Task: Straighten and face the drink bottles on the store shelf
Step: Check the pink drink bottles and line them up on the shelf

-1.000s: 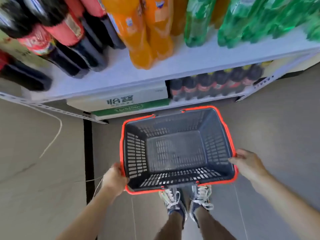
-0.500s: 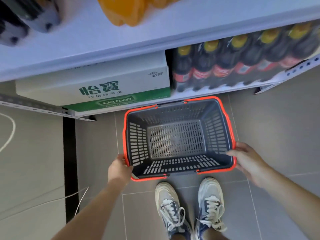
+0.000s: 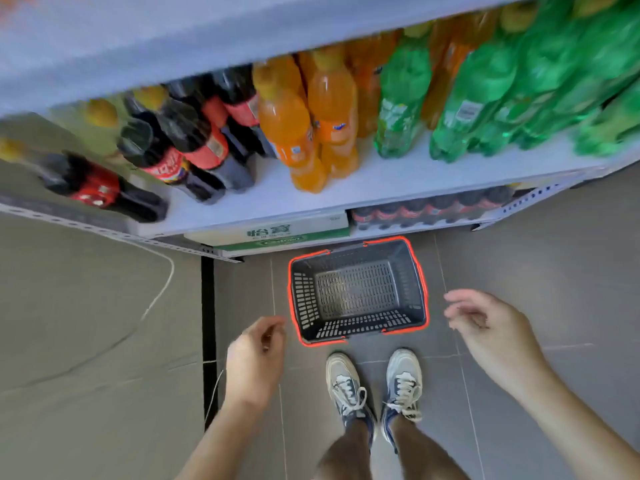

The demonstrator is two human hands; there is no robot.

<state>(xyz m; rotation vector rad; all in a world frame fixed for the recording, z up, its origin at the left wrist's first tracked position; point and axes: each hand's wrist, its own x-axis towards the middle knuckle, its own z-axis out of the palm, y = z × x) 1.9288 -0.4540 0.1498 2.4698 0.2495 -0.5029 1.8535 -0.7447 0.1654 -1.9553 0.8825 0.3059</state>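
Note:
On the white shelf stand dark cola bottles at left, orange soda bottles in the middle and green soda bottles at right. The leftmost cola bottle stands apart, close to the shelf's left end. A grey basket with a red rim sits empty on the floor below the shelf. My left hand hangs left of the basket, fingers loosely curled, holding nothing. My right hand hovers to the basket's right, fingers relaxed, also holding nothing.
A white and green carton and a row of small cola bottles fill the bottom shelf. A white cord trails across the floor at left. My two shoes stand just behind the basket on grey tiles.
Both hands have let go of the basket, which now rests on the floor. My view has tilted up, bringing the bottle shelf back into sight.

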